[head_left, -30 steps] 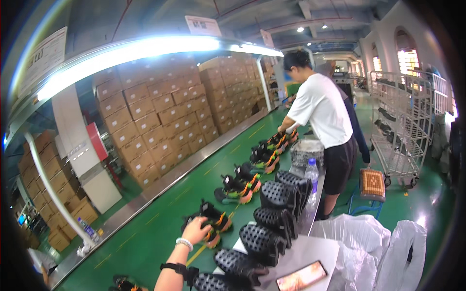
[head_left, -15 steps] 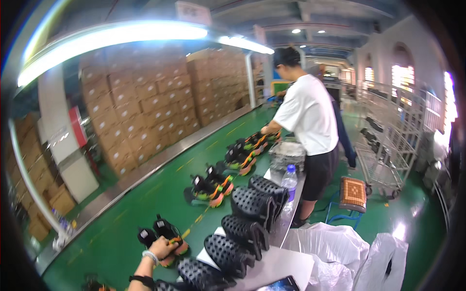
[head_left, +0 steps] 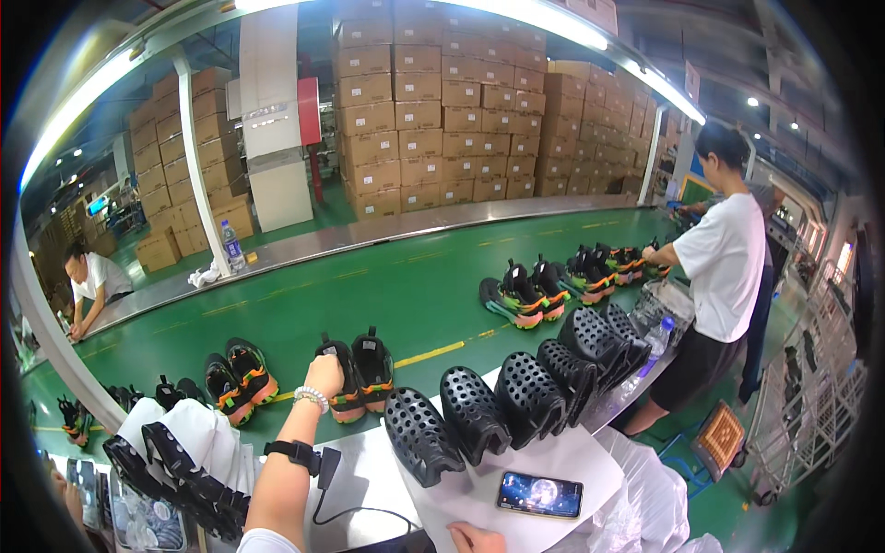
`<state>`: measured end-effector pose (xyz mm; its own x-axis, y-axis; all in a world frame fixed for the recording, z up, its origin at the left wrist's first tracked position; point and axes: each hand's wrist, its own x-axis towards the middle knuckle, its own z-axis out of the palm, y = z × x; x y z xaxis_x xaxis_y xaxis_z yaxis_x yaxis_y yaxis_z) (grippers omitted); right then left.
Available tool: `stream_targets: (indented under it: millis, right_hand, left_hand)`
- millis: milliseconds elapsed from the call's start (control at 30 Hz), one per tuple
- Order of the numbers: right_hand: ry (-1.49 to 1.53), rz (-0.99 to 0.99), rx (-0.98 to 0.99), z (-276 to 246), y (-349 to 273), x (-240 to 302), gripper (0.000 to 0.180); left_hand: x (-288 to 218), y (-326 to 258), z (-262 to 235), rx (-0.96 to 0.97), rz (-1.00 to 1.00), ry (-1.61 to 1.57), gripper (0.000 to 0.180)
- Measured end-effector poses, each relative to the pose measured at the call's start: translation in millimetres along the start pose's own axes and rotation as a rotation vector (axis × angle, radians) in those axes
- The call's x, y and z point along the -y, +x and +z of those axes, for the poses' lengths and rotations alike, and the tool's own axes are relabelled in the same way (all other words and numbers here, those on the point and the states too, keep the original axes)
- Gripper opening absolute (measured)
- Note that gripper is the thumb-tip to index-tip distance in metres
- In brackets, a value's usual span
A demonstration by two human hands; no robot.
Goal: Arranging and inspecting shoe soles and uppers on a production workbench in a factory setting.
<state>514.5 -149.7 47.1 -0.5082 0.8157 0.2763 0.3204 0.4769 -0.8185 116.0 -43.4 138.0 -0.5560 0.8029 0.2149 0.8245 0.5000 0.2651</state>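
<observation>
My left hand [head_left: 323, 379], with a beaded bracelet and a black wristband, closes on the heel of a black sneaker [head_left: 348, 402] with an orange-pink sole. Its mate [head_left: 372, 369] stands right beside it on the green conveyor belt [head_left: 424, 318]. Only a small part of my right hand [head_left: 477, 537] shows at the lower edge, over a white board [head_left: 544, 458]; how its fingers are set is cut off. Between the hands and the belt, black perforated shoe-shaped pieces [head_left: 419, 433] stand in a row. A lit phone [head_left: 540, 494] lies on the board.
More sneaker pairs stand on the belt, one pair [head_left: 241, 380] to the left, others [head_left: 524, 293] to the right. Black strapped pieces with white stuffing [head_left: 184, 452] sit at lower left. A co-worker [head_left: 724, 249] stands at right, near a bottle [head_left: 656, 341] and a stool [head_left: 719, 438].
The view has swung left, bringing in the left part of the belt and another person there. My right hand has come into view. My left hand stays at the sneaker pair.
</observation>
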Motion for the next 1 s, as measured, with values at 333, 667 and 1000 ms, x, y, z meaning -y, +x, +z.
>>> stream_targets:
  millis: [333, 667, 1000]
  right_hand:
    - [0.012, 0.197, -0.072, -8, -14, -6, 0.018]
    - [-0.119, 0.198, -0.065, -6, -1, -5, 0.016]
    - [-0.37, -0.124, 0.486, -63, 38, 68, 0.019]
  left_hand:
    - [21, 63, 106, 0.598, -0.049, 0.147, 0.044]
    - [41, 43, 142, 0.197, 0.023, 0.05, 0.037]
    - [7, -3, 88, 0.186, -0.132, 0.007, 0.039]
